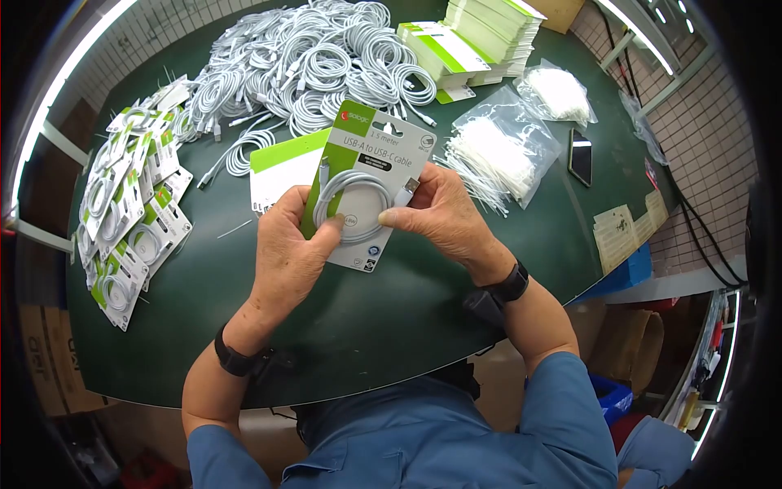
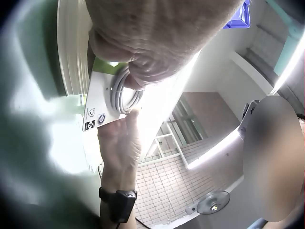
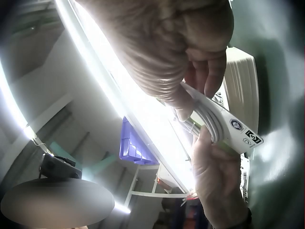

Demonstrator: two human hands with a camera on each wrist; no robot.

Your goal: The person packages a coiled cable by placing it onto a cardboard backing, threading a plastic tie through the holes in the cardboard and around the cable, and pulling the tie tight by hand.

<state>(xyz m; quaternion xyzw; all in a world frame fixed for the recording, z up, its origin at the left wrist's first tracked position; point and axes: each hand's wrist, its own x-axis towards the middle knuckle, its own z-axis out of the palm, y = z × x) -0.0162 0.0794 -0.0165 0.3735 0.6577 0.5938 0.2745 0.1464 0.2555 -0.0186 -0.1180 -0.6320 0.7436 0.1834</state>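
A green and white card (image 1: 354, 257) printed "USB-A to USB-C cable" is held up over the table between both hands. A coiled white USB cable (image 1: 383, 188) lies against its front. On the card's left edge my left hand (image 1: 287, 248) grips, thumb pressing the coil. My right hand (image 1: 453, 218) pinches the opposite edge, its thumb beside the USB-A plug (image 1: 405, 194). In the left wrist view the coil (image 2: 125, 98) sits under the left thumb. Fingers of both hands behind the card (image 3: 238, 132) are partly hidden. Just behind it lies a stack of cards (image 1: 281, 173).
Coiled cables (image 1: 318, 65) form a large heap at the back. Carded cables (image 1: 130, 204) pile up at left. Card stacks (image 1: 481, 49) stand back right, near bags of white zip ties (image 1: 497, 151) and a phone (image 1: 580, 157). Paper scraps (image 1: 619, 236) lie at the right edge.
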